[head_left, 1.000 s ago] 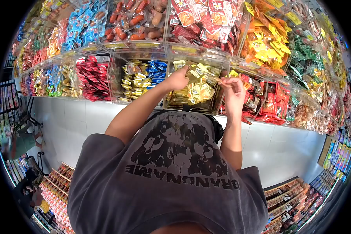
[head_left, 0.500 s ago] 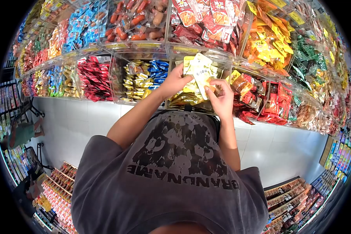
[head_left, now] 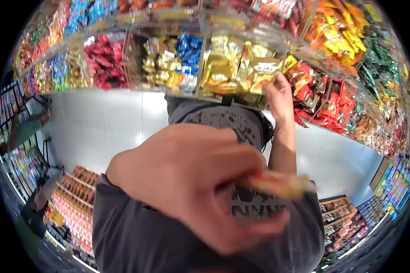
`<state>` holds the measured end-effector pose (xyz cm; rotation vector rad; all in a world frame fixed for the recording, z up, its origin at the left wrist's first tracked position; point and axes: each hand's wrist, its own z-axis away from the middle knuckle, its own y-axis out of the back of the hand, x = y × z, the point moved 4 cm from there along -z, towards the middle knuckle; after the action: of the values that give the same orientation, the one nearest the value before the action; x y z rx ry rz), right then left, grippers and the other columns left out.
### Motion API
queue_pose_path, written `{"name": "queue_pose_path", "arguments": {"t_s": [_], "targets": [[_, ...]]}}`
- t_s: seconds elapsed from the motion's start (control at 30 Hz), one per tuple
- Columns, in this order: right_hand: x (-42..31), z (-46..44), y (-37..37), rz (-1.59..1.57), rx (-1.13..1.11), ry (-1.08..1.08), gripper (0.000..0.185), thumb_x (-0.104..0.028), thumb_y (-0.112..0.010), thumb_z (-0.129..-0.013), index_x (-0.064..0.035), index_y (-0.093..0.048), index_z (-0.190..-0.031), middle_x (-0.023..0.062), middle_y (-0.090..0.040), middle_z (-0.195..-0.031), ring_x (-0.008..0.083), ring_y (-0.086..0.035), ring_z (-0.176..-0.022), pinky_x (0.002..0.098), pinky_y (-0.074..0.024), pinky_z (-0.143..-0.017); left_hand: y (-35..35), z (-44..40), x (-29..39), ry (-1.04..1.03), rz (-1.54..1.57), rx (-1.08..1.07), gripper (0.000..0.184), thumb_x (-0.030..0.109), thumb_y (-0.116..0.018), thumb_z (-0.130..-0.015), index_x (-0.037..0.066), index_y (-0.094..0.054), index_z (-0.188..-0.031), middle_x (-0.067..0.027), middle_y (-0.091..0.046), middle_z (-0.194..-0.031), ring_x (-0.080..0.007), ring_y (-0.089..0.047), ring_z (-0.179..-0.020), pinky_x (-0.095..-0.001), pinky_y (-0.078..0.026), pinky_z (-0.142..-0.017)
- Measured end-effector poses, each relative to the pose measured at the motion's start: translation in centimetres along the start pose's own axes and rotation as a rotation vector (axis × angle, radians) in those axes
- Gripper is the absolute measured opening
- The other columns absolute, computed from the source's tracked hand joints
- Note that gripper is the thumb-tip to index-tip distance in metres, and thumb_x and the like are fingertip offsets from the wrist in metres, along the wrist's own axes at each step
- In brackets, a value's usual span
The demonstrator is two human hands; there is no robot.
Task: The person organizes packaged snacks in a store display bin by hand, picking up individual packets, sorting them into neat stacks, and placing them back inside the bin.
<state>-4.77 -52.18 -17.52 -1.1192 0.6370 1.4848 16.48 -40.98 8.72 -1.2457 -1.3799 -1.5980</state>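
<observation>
My left hand (head_left: pixel 191 177) is raised close to the camera, large and blurred by motion. From between its curled fingers sticks a small snack packet (head_left: pixel 278 183), yellowish with a bit of red, too smeared to read. Farther out, over the shelf bin, my right hand (head_left: pixel 280 95) has its thumb and fingers on the edge of a yellow snack packet (head_left: pixel 263 73) with a pale printed front. Around that packet, several similar yellow packets (head_left: pixel 221 75) lie in the clear-walled bin.
Left of the bin lie blue packets (head_left: pixel 187 52) and dark pink packets (head_left: pixel 107 61). Red packets (head_left: pixel 335 102) fill the bins on the right. A shelf divider (head_left: pixel 199 59) stands beside the yellow packets. A person (head_left: pixel 25 129) is at the far left.
My left hand has left the bin and come up toward the camera with a packet. The right hand and its packet have moved slightly right. The view has shifted.
</observation>
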Motion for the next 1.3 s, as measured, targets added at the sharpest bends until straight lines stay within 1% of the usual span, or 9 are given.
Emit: {"name": "queue_pose_path", "arguments": {"t_s": [0.23, 0.37, 0.43, 0.5, 0.63, 0.77, 0.97, 1.1, 1.3], "targets": [[0.5, 0.5, -0.3, 0.132, -0.086, -0.081, 0.039, 0.006, -0.061, -0.088, 0.0002, -0.054, -0.126, 0.0054, -0.068, -0.109, 0.0107, -0.064, -0.095, 0.0253, -0.0507, -0.081, -1.8, 1.1, 1.4, -0.115, 0.078, 0.116, 0.041, 0.034, -0.083, -0.051, 0.011, -0.077, -0.084, -0.0036, -0.058, -0.058, -0.0195, -0.050, -0.044, -0.0325, -0.039, -0.051], [0.1, 1.1, -1.0, 0.218, -0.108, -0.082, 0.040, 0.004, -0.059, -0.087, -0.0025, -0.051, -0.126, 0.0031, -0.066, -0.099, 0.0058, -0.057, -0.076, 0.0201, -0.0432, -0.064, -1.6, 1.4, 1.2, -0.107, 0.084, 0.144, 0.039, 0.032, -0.083, -0.051, 0.011, -0.077, -0.084, -0.0036, -0.059, -0.060, -0.0196, -0.051, -0.045, -0.0323, -0.039, -0.051], [-0.2, 1.2, -2.6, 0.355, -0.144, -0.159, 0.044, 0.002, -0.071, -0.082, 0.0000, -0.046, -0.118, 0.0102, -0.066, -0.107, 0.0126, -0.064, -0.095, 0.0264, -0.0512, -0.082, -1.4, 1.7, 1.5, -0.109, 0.068, 0.138, 0.038, 0.031, -0.082, -0.052, 0.011, -0.077, -0.084, -0.0037, -0.059, -0.060, -0.0197, -0.051, -0.046, -0.0321, -0.039, -0.050], [1.3, 1.0, -2.6, 0.657, -0.149, 0.240, 0.057, -0.013, -0.082, -0.078, -0.0010, -0.048, -0.122, 0.0113, -0.066, -0.103, 0.0198, -0.062, -0.091, 0.0321, -0.0499, -0.083, -1.0, 2.1, 1.3, -0.120, 0.061, 0.135, 0.038, 0.030, -0.082, -0.052, 0.011, -0.077, -0.084, -0.0037, -0.059, -0.061, -0.0197, -0.051, -0.046, -0.0320, -0.039, -0.050], [0.6, 1.4, -5.1, 0.995, -0.091, -0.096, 0.045, -0.012, -0.075, -0.080, -0.0011, -0.052, -0.117, 0.0251, -0.065, -0.111, 0.0408, -0.063, -0.107, 0.0432, -0.0480, -0.092, 0.0, 2.7, 1.2, -0.141, 0.038, 0.126, 0.036, 0.029, -0.081, -0.053, 0.011, -0.076, -0.084, -0.0038, -0.060, -0.062, -0.0199, -0.052, -0.047, -0.0317, -0.038, -0.049], [3.6, 0.5, -5.1, 1.352, -0.009, 0.141, 0.033, 0.000, -0.064, -0.078, -0.0004, -0.051, -0.108, 0.0258, -0.063, -0.104, 0.0472, -0.060, -0.102, 0.0533, -0.0476, -0.087, 1.3, 2.9, 0.7, -0.203, -0.018, 0.112, 0.035, 0.027, -0.080, -0.053, 0.011, -0.076, -0.084, -0.0038, -0.060, -0.063, -0.0200, -0.053, -0.049, -0.0315, -0.038, -0.048], [5.4, 0.2, -5.1, 1.548, 0.038, 0.133, 0.030, 0.002, -0.058, -0.081, -0.0034, -0.054, -0.109, 0.0213, -0.067, -0.105, 0.0411, -0.065, -0.101, 0.0505, -0.0518, -0.085, 4.4, 2.9, -5.7, -0.229, -0.220, -0.140, 0.032, 0.016, -0.068, -0.069, 0.012, -0.073, -0.101, -0.0061, -0.069, -0.089, -0.0247, -0.067, -0.071, -0.0365, -0.055, -0.060], [5.8, -0.2, -5.7, 1.771, 0.030, -0.026, 0.031, -0.006, -0.061, -0.086, -0.0087, -0.060, -0.117, 0.0109, -0.070, -0.107, 0.0282, -0.068, -0.104, 0.0421, -0.0520, -0.085, 5.4, 3.1, -12.2, 0.016, -0.152, -0.172, 0.029, 0.003, -0.059, -0.076, 0.006, -0.062, -0.104, -0.0138, -0.067, -0.097, -0.0357, -0.066, -0.079, -0.0397, -0.053, -0.068], [6.9, -0.7, -6.3, 1.846, 0.072, -0.016, 0.022, -0.010, -0.062, -0.086, -0.0087, -0.066, -0.108, 0.0085, -0.071, -0.103, 0.0254, -0.069, -0.103, 0.0407, -0.0526, -0.085, 4.3, 1.1, -18.8, 0.132, 0.042, -0.148, 0.024, 0.003, -0.054, -0.082, 0.004, -0.054, -0.105, -0.0131, -0.062, -0.093, -0.0279, -0.062, -0.081, -0.0338, -0.049, -0.076]]}}
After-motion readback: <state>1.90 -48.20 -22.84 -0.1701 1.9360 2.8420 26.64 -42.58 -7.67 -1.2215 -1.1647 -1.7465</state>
